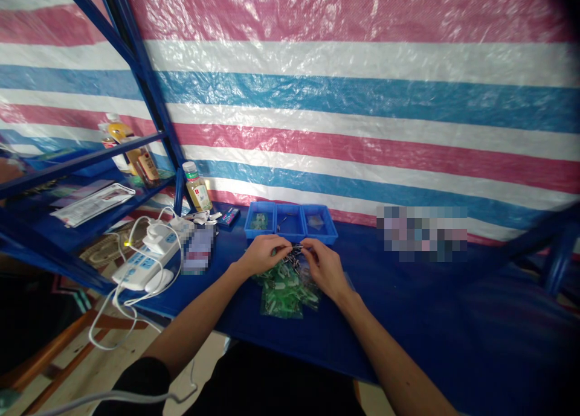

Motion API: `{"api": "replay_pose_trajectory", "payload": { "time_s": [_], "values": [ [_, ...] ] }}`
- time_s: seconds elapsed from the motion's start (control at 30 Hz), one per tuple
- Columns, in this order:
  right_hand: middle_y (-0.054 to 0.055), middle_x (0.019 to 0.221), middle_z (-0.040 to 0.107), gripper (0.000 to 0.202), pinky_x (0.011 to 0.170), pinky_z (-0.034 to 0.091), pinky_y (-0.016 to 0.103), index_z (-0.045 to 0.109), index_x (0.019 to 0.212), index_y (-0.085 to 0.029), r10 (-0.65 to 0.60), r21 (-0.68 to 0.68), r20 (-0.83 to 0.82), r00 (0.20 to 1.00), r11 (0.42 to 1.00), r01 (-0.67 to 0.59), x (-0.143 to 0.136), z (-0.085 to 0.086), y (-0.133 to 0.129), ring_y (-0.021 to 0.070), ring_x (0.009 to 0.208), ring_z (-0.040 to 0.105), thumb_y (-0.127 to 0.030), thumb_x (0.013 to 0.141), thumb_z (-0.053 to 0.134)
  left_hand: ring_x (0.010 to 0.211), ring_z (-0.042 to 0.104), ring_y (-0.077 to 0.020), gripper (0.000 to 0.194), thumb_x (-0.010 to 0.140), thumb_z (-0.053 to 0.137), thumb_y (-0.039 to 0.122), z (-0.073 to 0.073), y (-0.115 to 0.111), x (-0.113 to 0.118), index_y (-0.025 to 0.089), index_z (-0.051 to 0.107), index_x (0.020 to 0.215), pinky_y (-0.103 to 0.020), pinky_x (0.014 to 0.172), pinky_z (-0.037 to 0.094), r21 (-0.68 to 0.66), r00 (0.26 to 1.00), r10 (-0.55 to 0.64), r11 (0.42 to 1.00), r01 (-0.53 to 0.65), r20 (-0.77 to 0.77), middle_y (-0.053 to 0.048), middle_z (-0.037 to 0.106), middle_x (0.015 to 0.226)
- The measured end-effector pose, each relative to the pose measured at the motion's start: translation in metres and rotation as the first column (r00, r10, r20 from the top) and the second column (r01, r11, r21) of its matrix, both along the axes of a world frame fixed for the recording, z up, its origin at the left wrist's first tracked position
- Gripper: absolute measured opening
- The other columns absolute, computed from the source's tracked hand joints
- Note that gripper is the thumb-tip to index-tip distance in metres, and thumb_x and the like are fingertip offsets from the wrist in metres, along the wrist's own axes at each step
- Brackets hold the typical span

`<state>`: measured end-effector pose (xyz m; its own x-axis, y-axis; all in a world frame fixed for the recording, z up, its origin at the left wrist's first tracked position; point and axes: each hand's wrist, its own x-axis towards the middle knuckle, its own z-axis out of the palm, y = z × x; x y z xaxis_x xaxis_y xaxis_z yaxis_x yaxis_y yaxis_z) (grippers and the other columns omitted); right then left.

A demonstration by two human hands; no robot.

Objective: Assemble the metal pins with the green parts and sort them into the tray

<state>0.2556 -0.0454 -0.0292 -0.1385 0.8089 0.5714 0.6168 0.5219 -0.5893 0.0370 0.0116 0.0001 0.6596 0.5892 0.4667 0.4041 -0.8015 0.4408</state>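
My left hand [266, 254] and my right hand [322, 268] come together over a pile on the blue table, fingertips almost meeting. Each hand is closed in a pinch, with thumb against forefinger. What lies in the fingers is too small to name. Right below them is a heap of small black and silvery pieces [294, 260]. Clear plastic bags with green contents [281, 296] spread out in front of it, toward me. Just beyond my hands stands a blue tray with three compartments [290, 235]; the left one holds small greenish packets [260, 221], the right one a clear packet [316, 222].
To the left lie a white power strip [136, 266] with tangled cables, a phone [198, 250] and a small dark blue box [229, 217]. A drink bottle [197, 188] stands by the blue frame post [151, 99]. A striped sheet [339, 102] hangs behind the table [408, 319].
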Motion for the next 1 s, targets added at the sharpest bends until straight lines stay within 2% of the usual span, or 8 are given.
{"api": "replay_pose_trajectory", "payload": {
  "time_s": [0.2,0.33,0.47,0.77,1.0],
  "values": [
    [0.005,0.096,0.071,0.020,0.081,0.049,0.032,0.064,0.102,-0.025,-0.030,0.017,0.010,1.000,0.999,0.030,0.0006,-0.0002,0.0012,0.0217,0.088,0.067,-0.027,0.103,0.045,0.072,0.063,-0.0143,0.028,0.101,0.055,0.036,-0.0002,-0.0002,0.0005,0.016,0.074,0.099,-0.024,0.069,0.047,0.009,1.000,-0.006,1.000,0.006,0.003,-0.005,0.072,0.083],
    [0.004,0.094,0.070,0.018,0.079,0.048,0.032,0.063,0.101,-0.024,-0.043,0.010,-0.002,0.999,0.999,0.043,0.0020,-0.0010,0.0016,0.0213,0.087,0.067,-0.026,0.103,0.045,0.071,0.062,-0.0141,0.027,0.101,0.055,0.036,0.0004,-0.0006,0.0008,0.016,0.074,0.098,-0.024,0.069,0.047,0.001,1.000,-0.003,1.000,0.003,0.004,-0.005,0.071,0.082],
    [0.004,0.097,0.070,0.014,0.077,0.048,0.030,0.063,0.105,-0.024,-0.004,0.006,-0.005,1.000,1.000,0.004,0.0005,-0.0003,0.0013,0.0204,0.085,0.066,-0.028,0.101,0.050,0.070,0.061,-0.0137,0.027,0.101,0.056,0.036,0.0003,-0.0004,0.0006,0.016,0.075,0.099,-0.024,0.068,0.046,0.002,1.000,-0.002,1.000,0.002,0.010,-0.005,0.071,0.081],
    [0.006,0.097,0.069,0.018,0.083,0.048,0.032,0.063,0.102,-0.025,-0.026,0.014,0.024,0.999,1.000,0.025,-0.0008,0.0012,0.0003,0.0220,0.089,0.066,-0.028,0.104,0.045,0.073,0.062,-0.0146,0.027,0.101,0.055,0.035,0.0009,-0.0012,0.0010,0.017,0.075,0.100,-0.025,0.069,0.047,0.005,1.000,-0.010,1.000,0.010,0.000,-0.005,0.072,0.084],
    [0.005,0.092,0.069,0.026,0.079,0.048,0.032,0.063,0.097,-0.025,-0.046,0.005,0.053,0.998,0.999,0.046,0.0000,0.0001,0.0016,0.0214,0.085,0.065,-0.033,0.106,0.040,0.071,0.062,-0.0143,0.028,0.101,0.055,0.037,0.0003,-0.0006,0.0002,0.017,0.074,0.099,-0.025,0.068,0.046,0.008,1.000,-0.005,1.000,0.005,0.007,-0.005,0.071,0.082]
  ]
}}
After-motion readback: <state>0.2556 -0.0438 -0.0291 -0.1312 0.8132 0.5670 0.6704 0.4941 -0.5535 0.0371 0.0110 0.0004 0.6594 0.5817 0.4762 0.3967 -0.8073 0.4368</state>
